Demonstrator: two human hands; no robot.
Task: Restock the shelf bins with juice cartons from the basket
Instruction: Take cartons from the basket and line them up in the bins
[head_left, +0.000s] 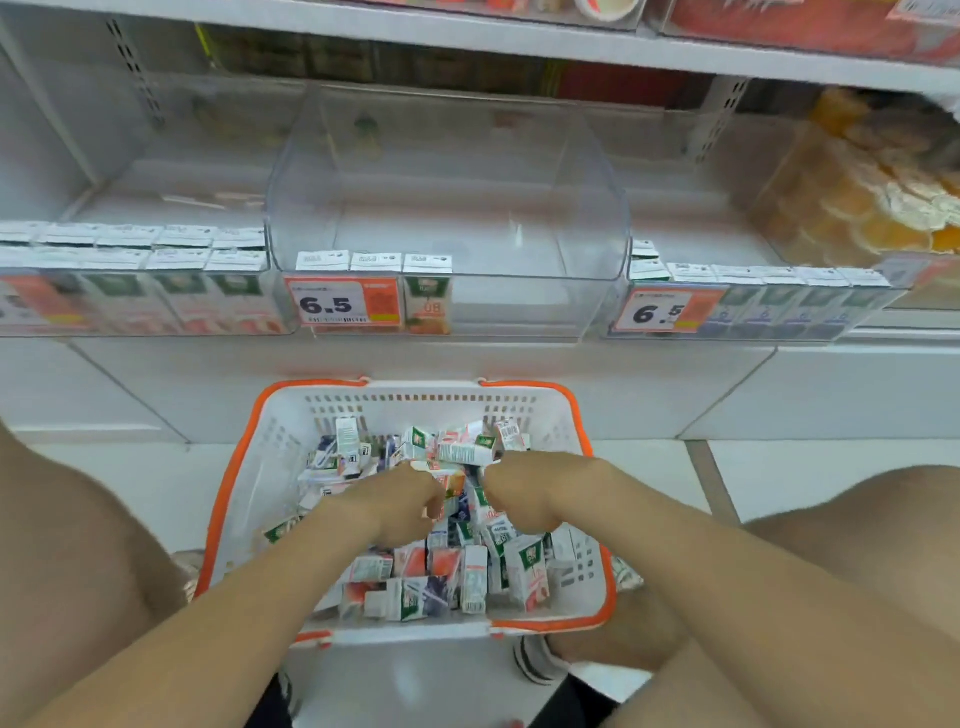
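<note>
A white basket (291, 447) with an orange rim sits on the floor between my knees, holding several small juice cartons (467, 571) in a loose heap. Both hands are down inside it. My left hand (400, 504) has its fingers curled into the pile around a carton with an orange label (451, 480). My right hand (524, 493) is curled among the cartons beside it; what it holds is hidden. Above stands a clear middle shelf bin (519, 306) with three cartons (427, 291) at its left front.
The left bin (130, 291) and the right bin (779, 301) are lined with upright cartons. Price tags reading 6.5 (343, 304) hang on the bin fronts. A bin of orange-patterned packs (872, 197) sits at far right. My knees flank the basket.
</note>
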